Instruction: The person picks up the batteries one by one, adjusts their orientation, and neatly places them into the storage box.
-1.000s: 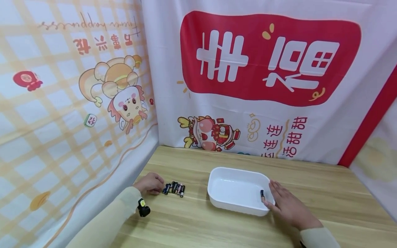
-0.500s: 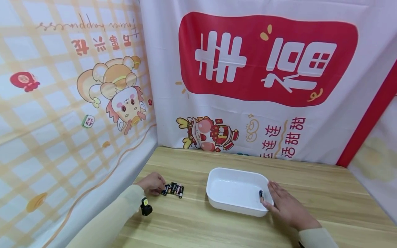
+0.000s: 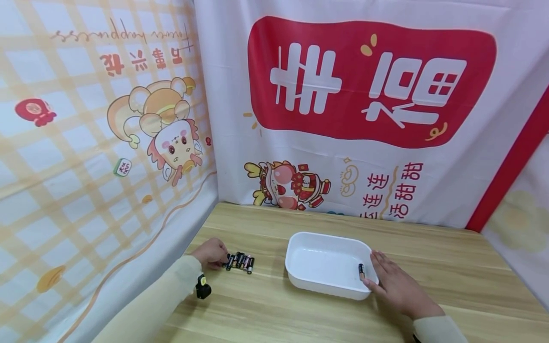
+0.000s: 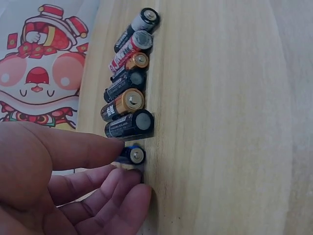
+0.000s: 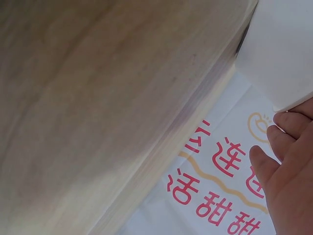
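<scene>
At the left of the table, my left hand (image 3: 211,252) reaches the near end of a row of AA-type batteries (image 3: 239,260). In the left wrist view its thumb and index finger pinch a blue battery (image 4: 132,155), whose far part is hidden by the thumb; the other fingers curl below it. Black, copper-topped and red batteries (image 4: 123,100) lie side by side beyond. My right hand (image 3: 399,285) holds the right end of a white plastic tray (image 3: 296,276), thumb over the rim, fingers along the outside. One battery (image 3: 361,271) lies inside the tray by that thumb.
The wood-grain table (image 3: 266,309) carries everything. A printed cloth (image 3: 369,85) hangs behind it, and a checked cloth (image 3: 86,190) hangs along the left side.
My left hand has closed in slightly rightward on the end battery of the row. The right hand and the tray keep their places; the view shifted a little.
</scene>
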`<action>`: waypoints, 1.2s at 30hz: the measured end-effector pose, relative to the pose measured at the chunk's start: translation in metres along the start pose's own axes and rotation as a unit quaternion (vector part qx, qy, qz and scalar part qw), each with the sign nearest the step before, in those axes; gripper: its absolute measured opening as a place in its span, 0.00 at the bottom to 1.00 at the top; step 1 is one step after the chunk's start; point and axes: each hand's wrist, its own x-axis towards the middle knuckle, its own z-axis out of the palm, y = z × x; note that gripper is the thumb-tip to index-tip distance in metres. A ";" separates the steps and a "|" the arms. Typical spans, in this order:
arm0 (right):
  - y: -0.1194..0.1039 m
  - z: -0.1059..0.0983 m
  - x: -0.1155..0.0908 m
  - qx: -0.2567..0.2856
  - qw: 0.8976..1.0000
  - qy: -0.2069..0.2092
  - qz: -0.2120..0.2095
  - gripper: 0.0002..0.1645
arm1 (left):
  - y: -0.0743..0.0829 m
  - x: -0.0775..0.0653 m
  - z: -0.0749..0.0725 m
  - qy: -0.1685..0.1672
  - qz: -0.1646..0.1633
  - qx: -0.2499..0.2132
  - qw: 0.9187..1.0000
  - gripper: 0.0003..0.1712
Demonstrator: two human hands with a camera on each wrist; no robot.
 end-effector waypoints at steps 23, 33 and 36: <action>0.002 0.005 -0.001 0.005 1.000 -0.004 0.012 0.50 | 0.007 0.002 -0.004 0.010 0.040 0.102 0.994 0.12; 0.002 0.002 0.001 0.005 1.000 -0.011 0.015 0.50 | 0.010 0.008 -0.005 0.002 0.065 0.025 0.998 0.22; 0.003 0.002 0.001 0.007 1.000 -0.010 0.012 0.50 | 0.016 0.007 -0.005 -0.008 0.065 -0.009 0.998 0.23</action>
